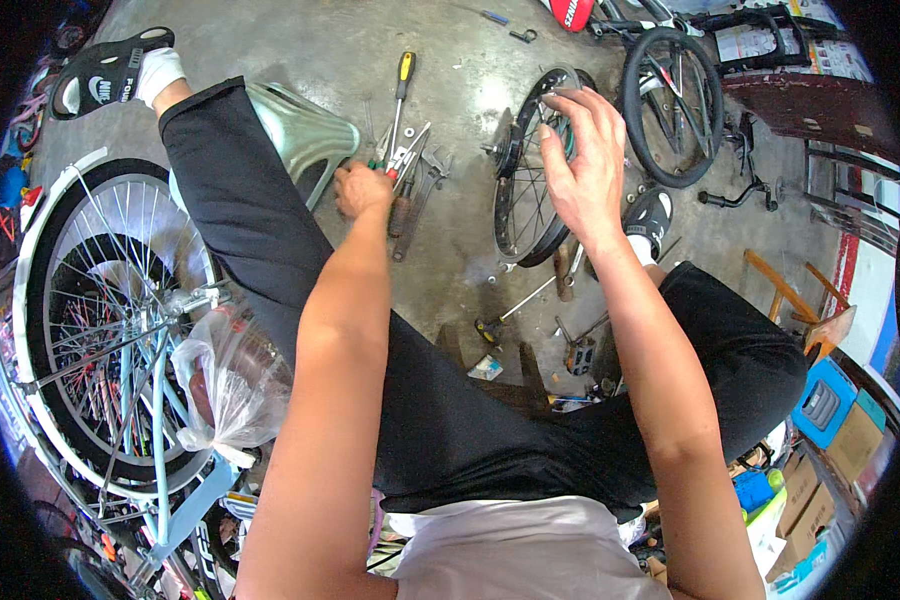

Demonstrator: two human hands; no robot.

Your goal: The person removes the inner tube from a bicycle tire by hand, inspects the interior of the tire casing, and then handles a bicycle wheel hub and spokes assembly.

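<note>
My left hand [363, 190] reaches down to a cluster of tools on the floor, its fingers curled closed; what they hold, if anything, is hidden. Beside it lie a yellow-and-black screwdriver [404, 75], several wrenches [434, 165] and a tool with a worn brown handle [401, 216]. A small spoked bicycle wheel [503, 205] with a black tyre stands to the right of these tools. Over its right side my right hand [585, 165] is open, fingers spread and slightly bent, fingertips near the upper rim. Whether they touch it I cannot tell.
A pale green stool [315, 125] stands by my left leg. Left of me is a light blue bicycle [160, 430] with a plastic bag [232, 380] hanging on it. Another screwdriver [490, 328] lies before me. A bicycle with a black tyre [630, 110] lies at far right, near a wooden stool [785, 285].
</note>
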